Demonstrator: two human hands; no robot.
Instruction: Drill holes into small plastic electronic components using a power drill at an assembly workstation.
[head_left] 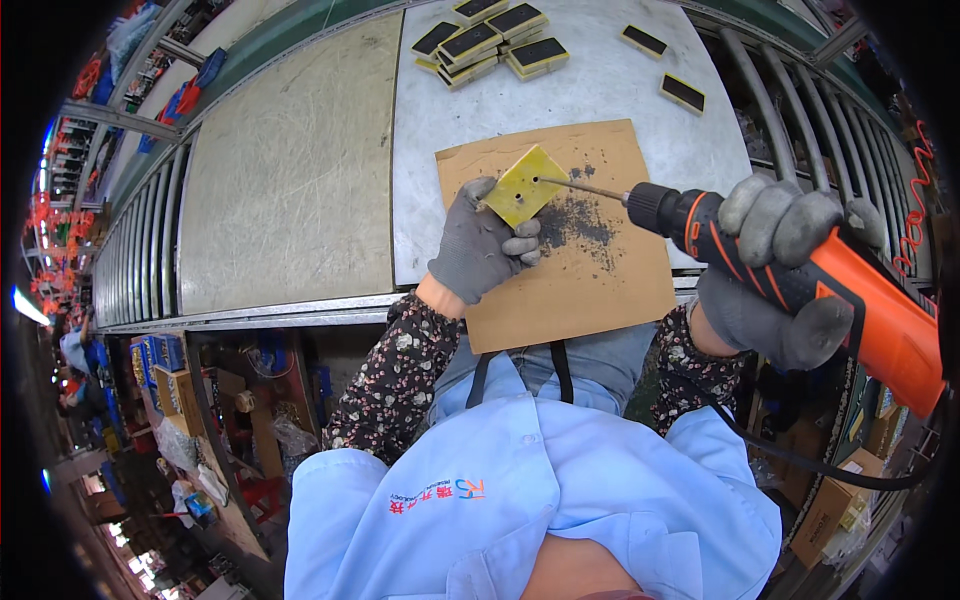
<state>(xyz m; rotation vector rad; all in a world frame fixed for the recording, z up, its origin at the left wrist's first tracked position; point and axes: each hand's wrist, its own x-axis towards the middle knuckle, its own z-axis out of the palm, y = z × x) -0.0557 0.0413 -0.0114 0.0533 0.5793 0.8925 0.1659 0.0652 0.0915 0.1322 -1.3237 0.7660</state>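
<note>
In a grey glove, my left hand point(478, 240) is closed on the edge of a flat yellow block point(522, 192), tilted up over the cardboard. Two dark holes show in the block's yellow face. My right hand point(775, 265), gloved too, wraps the grip of an orange and black power drill point(800, 262). From its chuck a long thin bit point(590, 188) points left, its tip at the hole nearer the drill; how deep it sits I cannot tell. Beneath lies a brown cardboard sheet point(630, 285) strewn with dark crumbs point(585, 235).
Several yellow blocks with black faces point(470, 43) are piled at the back of the metal tabletop point(610, 100). Two similar blocks point(683, 93) lie apart to the right. Metal rollers point(770, 100) flank the table. The drill's black cord point(800, 462) loops at my right.
</note>
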